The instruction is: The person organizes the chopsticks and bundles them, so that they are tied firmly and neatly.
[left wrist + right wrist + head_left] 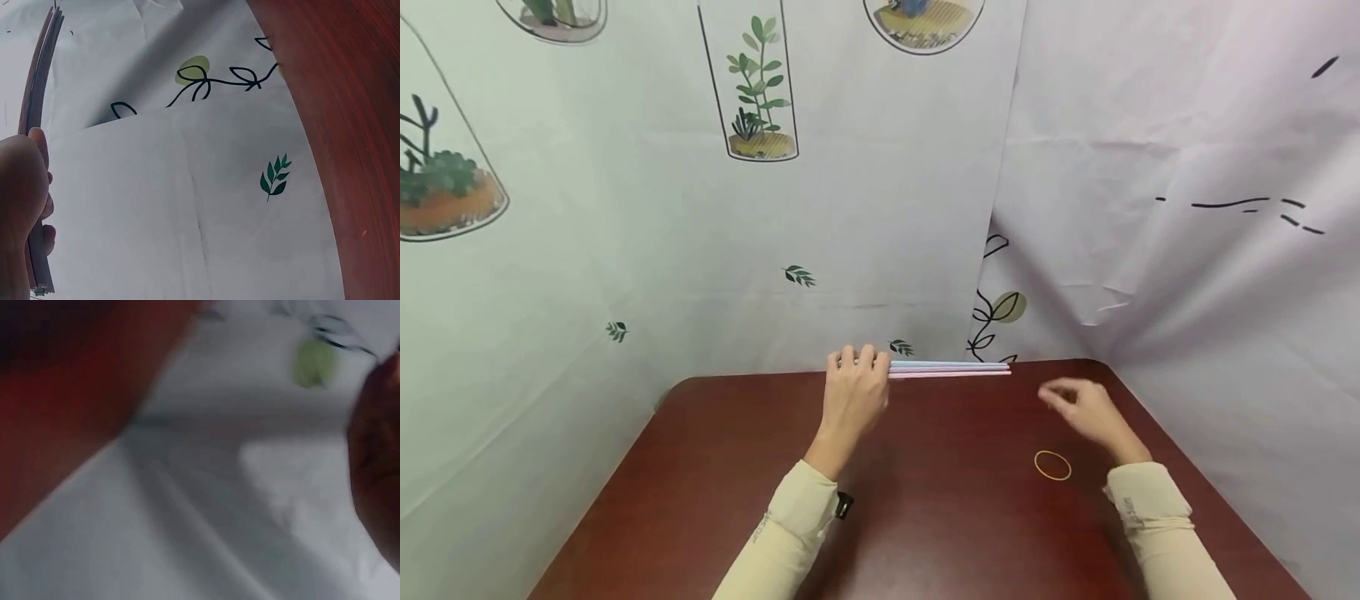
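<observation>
My left hand (856,387) grips one end of a bundle of long thin pastel sticks (951,369), blue and pink, above the far part of the table. The bundle points right, roughly level. In the left wrist view the fingers curl round the sticks (39,81), and their lower ends poke out beneath the palm. Off to the right, my right hand (1082,407) hovers over the table with fingers bent loosely toward the thumb and nothing visible between them. A thin yellow rubber band (1052,466) lies on the table just below it. The right wrist view is blurred.
The dark red-brown table (955,517) has rounded far corners. White cloth (880,208) printed with plants hangs behind it and along both sides, close to the edges. A dark wrist device (844,505) shows at the left cuff.
</observation>
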`<state>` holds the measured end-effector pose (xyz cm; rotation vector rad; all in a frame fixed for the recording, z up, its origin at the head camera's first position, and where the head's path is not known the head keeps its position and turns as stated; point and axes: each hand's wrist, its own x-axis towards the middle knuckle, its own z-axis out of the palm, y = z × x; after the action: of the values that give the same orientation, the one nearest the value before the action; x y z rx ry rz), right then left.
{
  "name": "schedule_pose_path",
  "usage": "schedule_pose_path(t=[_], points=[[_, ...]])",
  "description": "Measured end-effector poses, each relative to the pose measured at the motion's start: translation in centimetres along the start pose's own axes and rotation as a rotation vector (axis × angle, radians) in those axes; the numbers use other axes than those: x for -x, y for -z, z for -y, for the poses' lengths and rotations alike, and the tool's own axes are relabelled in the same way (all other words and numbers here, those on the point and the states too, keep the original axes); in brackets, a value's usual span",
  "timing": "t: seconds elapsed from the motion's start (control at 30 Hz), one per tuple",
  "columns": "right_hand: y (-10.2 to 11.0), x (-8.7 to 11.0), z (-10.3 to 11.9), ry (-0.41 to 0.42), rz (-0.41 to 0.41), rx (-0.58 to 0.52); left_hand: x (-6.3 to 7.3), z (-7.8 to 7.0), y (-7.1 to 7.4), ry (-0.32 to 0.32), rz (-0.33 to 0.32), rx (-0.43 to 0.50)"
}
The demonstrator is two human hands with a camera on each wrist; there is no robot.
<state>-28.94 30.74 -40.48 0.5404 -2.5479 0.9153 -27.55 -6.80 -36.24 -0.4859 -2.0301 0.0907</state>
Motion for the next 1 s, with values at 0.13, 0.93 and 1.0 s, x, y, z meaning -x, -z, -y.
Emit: schedule_pose_path(t=[0.13,0.93,1.0], points=[[-1.8,1.2,-2.9,-0.123,0.365,0.022,0.2,0.3,0.2,0.018,0.02,-0.008],[-0.3,0.8,3.3,-0.344,0.159,-1.304,0.9,-0.1,0.7,0.104,0.031,-0.008],[-0.2,0.3,4.5,-0.279,0.125,-1.359,0.9,-0.2,0.7,0.1,0.035,-0.002]])
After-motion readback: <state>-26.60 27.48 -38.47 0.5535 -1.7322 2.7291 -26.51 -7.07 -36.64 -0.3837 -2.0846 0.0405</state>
